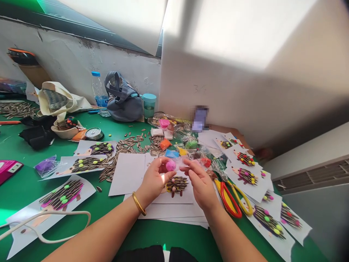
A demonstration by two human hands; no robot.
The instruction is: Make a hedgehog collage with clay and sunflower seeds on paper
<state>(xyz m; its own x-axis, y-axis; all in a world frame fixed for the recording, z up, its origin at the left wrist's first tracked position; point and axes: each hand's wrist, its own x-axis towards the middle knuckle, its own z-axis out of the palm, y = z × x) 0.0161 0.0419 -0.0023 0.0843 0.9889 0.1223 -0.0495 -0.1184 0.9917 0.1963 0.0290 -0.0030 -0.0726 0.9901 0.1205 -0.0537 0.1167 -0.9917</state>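
Observation:
My left hand [156,179], with a gold bangle at the wrist, pinches a ball of pink clay [171,165] between thumb and fingers. To its right, my right hand [198,182] has its thumb and index finger close together beside clear plastic; whether anything small is between them is too unclear to tell. Below both hands lies a white sheet with a hedgehog picture [177,184], its back covered in sunflower seeds with small pink balls on it. More white paper [174,211] is stacked beneath.
Scissors with red and yellow handles [231,200] lie right of my right hand. Finished-looking hedgehog sheets [247,176] spread at the right, others [58,198] at the left. Loose seeds [131,143] and bagged clay [192,144] lie beyond. A white cable [65,213] crosses the lower left.

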